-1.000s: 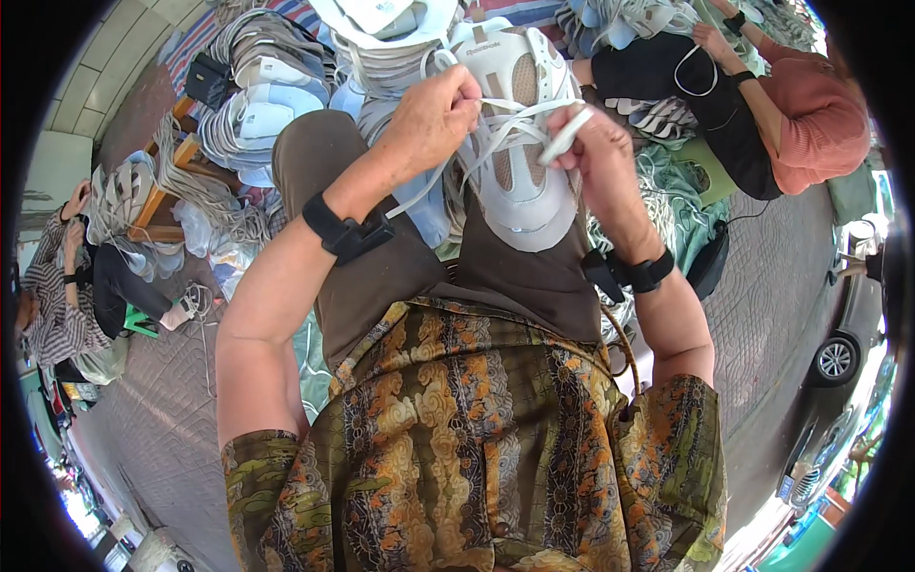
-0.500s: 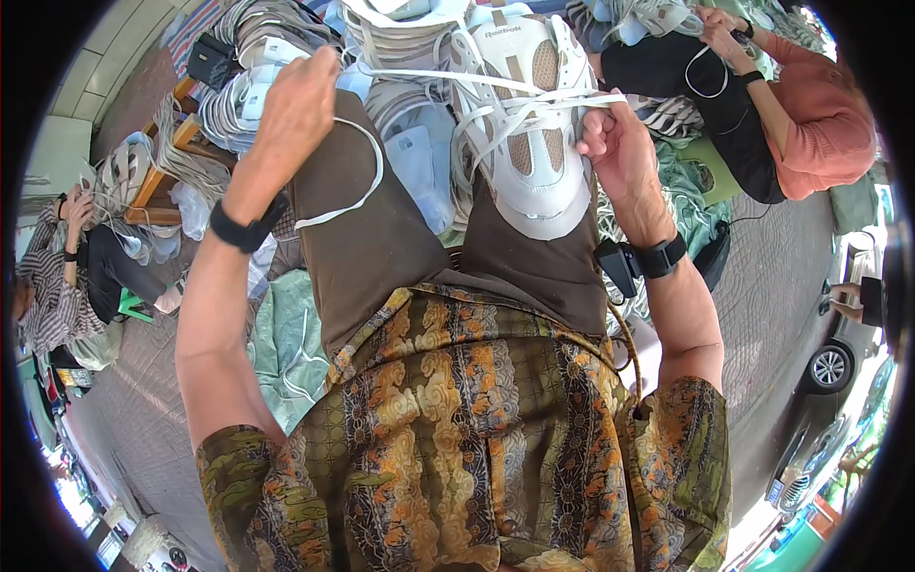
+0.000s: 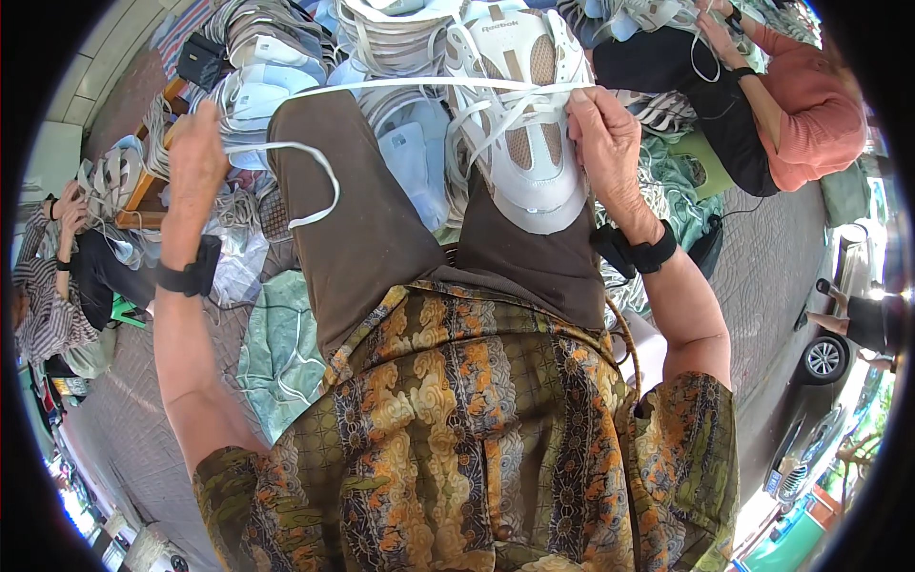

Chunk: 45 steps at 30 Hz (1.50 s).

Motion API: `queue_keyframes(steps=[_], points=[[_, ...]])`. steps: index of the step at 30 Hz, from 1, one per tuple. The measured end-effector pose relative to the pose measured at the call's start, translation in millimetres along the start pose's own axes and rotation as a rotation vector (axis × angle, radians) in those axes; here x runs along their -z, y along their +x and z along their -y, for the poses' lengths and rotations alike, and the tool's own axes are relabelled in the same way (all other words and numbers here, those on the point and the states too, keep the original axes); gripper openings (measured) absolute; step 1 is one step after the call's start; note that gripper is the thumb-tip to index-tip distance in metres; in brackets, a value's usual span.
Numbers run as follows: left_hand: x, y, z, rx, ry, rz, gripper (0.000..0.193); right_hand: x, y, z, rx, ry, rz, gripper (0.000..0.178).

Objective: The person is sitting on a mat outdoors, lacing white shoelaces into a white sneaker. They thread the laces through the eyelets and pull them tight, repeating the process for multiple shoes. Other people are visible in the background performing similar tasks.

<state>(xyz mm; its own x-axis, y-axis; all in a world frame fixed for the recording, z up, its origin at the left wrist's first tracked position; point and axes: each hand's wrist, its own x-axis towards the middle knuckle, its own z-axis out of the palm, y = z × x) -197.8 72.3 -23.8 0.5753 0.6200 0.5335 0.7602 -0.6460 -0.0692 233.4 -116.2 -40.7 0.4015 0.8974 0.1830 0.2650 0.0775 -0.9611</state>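
A white and tan sneaker upper (image 3: 543,191) lies toe toward me on my right thigh. My left hand (image 3: 197,157) is closed out to the left, gripping a white shoelace (image 3: 400,83). The lace runs taut from the upper's eyelets across to that side. Its loose tail (image 3: 329,176) curls from the left fist over my left thigh. At the right edge of the upper, my right hand (image 3: 608,138) pinches a short piece of lace beside the eyelets. Crossed laces lie over the tongue.
Stacks of similar uppers (image 3: 396,43) fill the area ahead, with a wooden rack (image 3: 143,205) to the left. A person in a coral top (image 3: 820,114) works at the right, another in stripes (image 3: 52,305) at the left. Green sheeting (image 3: 276,334) lies by my left leg.
My left hand has moved outward to the left and slightly down, drawing more lace across. My right hand has turned knuckles-up at the upper's edge, with its fingers closed.
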Motion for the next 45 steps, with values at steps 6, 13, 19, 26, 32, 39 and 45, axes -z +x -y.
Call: queue_keyframes(steps=[6, 13, 19, 26, 32, 39, 45], points=[[7, -13, 45, 0.128, -0.034, 0.087, 0.005, -3, -2, 10, 0.018, -0.088, 0.041, 0.021], [-28, 34, 1, 0.012, 0.027, 0.036, 0.015, 8, 0, 11, -0.136, -0.013, 0.081, 0.018], [11, 56, -190, 0.171, -0.918, 0.175, 0.013, 17, 6, 25, 0.244, -0.251, 0.109, 0.013], [-36, 76, -264, -0.004, -0.694, -0.034, 0.024, 9, 26, 27, 0.616, -0.712, 0.146, 0.012], [-40, 84, -258, -0.075, -0.720, -0.025, 0.013, 6, 28, 21, 0.616, -0.740, 0.171, 0.013], [-32, 101, -232, 0.309, -1.454, 0.595, 0.018, 16, 33, 26, 0.447, -0.475, 0.306, 0.010], [-15, 99, -244, 0.001, -0.901, 0.387, 0.022, 21, 43, 15, 0.113, 0.003, 0.369, 0.008]])
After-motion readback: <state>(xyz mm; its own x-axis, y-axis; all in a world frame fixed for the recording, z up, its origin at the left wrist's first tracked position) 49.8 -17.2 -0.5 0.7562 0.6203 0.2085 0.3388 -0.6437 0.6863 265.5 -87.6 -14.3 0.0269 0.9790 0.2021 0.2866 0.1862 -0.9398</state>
